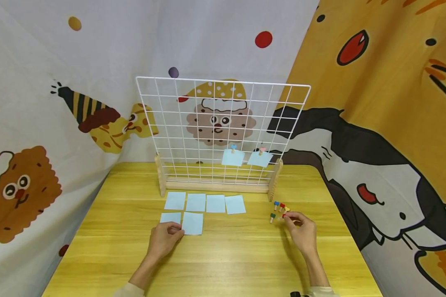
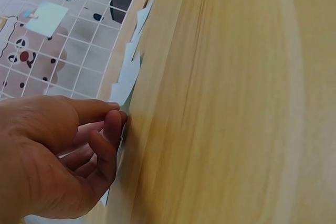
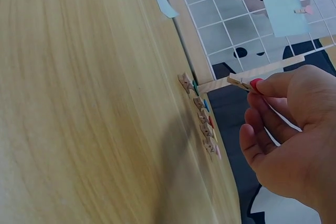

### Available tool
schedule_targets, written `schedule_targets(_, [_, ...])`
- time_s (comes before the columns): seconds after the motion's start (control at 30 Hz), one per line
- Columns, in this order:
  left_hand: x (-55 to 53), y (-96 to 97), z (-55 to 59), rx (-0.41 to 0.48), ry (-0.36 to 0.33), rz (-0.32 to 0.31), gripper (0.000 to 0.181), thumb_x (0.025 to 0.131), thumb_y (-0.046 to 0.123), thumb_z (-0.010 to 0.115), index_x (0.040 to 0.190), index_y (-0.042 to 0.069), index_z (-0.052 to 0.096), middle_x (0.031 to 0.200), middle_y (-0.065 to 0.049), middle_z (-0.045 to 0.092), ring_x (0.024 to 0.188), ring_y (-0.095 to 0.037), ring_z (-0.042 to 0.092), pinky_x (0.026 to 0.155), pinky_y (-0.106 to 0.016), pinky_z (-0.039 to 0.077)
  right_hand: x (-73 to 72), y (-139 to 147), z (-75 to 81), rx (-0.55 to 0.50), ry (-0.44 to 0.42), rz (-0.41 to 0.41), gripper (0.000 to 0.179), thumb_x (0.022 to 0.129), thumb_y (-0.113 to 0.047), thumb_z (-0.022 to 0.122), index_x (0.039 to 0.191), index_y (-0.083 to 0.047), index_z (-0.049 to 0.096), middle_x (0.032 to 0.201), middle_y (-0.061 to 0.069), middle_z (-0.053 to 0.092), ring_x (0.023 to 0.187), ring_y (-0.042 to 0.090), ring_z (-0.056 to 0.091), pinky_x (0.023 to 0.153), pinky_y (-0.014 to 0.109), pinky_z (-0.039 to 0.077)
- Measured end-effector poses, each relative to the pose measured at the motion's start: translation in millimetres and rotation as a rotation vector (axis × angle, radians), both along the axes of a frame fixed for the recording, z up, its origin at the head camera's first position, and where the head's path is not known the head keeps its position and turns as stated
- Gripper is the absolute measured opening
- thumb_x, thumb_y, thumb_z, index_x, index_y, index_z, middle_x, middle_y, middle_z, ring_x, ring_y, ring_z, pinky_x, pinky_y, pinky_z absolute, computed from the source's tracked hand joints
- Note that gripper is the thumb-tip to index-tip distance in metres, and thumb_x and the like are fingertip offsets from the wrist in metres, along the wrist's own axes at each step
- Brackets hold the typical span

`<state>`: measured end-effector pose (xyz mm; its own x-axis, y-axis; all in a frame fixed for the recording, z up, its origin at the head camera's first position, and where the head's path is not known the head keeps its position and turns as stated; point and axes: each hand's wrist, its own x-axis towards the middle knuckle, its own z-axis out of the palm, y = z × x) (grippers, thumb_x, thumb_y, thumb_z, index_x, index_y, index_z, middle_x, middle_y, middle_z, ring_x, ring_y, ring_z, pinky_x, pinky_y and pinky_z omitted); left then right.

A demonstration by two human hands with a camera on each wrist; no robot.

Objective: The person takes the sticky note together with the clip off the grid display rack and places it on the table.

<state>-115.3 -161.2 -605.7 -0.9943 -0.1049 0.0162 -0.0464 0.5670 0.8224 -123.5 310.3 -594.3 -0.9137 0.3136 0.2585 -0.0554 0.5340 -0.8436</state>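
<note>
My right hand pinches a small wooden clothespin with a red decoration, raised above the table in the right wrist view. Several more mini clothespins, with green, blue, red, yellow and pink tops, lie by that hand. At the lower left my left hand pinches the left edge of a light blue paper square between thumb and index finger. Another blue square lies partly hidden under its fingers. Two blue squares hang on the white wire grid, held by a blue-topped and a pink-topped clothespin.
The white wire grid stands upright in a wooden base at the back of the wooden table. A row of several blue squares lies before the base. Printed cloth hangs behind.
</note>
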Motion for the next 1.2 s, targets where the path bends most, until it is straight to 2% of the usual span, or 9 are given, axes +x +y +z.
schedule_targets(0.33, [-0.5, 0.8, -2.7, -0.027, -0.001, 0.004, 0.007, 0.091, 0.010, 0.093, 0.095, 0.009, 0.087, 0.084, -0.003, 0.086, 0.074, -0.009, 0.079, 0.073, -0.023, 0.059, -1.8, 3, -1.5, 0.003, -0.054, 0.013, 0.007, 0.103, -0.003, 0.080, 0.105, -0.004, 0.086, 0.119, 0.023, 0.084, 0.091, -0.007, 0.069, 0.075, 0.011, 0.058])
schedule_targets(0.57, [1.3, 1.9, -0.9, -0.034, 0.001, 0.012, 0.006, 0.091, 0.010, 0.093, 0.093, 0.010, 0.087, 0.081, 0.000, 0.085, 0.073, -0.006, 0.075, 0.073, -0.023, 0.056, -2.5, 5, -0.5, 0.044, -0.148, 0.034, 0.007, 0.104, -0.007, 0.081, 0.107, -0.004, 0.086, 0.106, 0.020, 0.084, 0.084, 0.001, 0.068, 0.065, 0.019, 0.055])
schedule_targets(0.83, [2.4, 2.7, -0.4, -0.062, 0.027, 0.019, 0.006, 0.091, 0.009, 0.093, 0.092, 0.010, 0.087, 0.080, 0.000, 0.084, 0.071, -0.006, 0.072, 0.071, -0.025, 0.056, -6.9, 3, 0.8, 0.122, -0.244, 0.075, 0.008, 0.103, -0.007, 0.080, 0.107, -0.004, 0.086, 0.102, 0.016, 0.083, 0.083, 0.008, 0.067, 0.071, 0.020, 0.054])
schedule_targets(1.2, [3.1, 1.7, -3.0, -0.060, 0.056, 0.014, 0.006, 0.091, 0.009, 0.092, 0.091, 0.009, 0.086, 0.080, -0.001, 0.083, 0.071, -0.005, 0.072, 0.070, -0.023, 0.056, -15.7, 1, -5.8, 0.175, -0.267, 0.068, 0.009, 0.104, -0.008, 0.079, 0.107, -0.003, 0.085, 0.104, 0.016, 0.084, 0.091, 0.018, 0.074, 0.073, 0.021, 0.055])
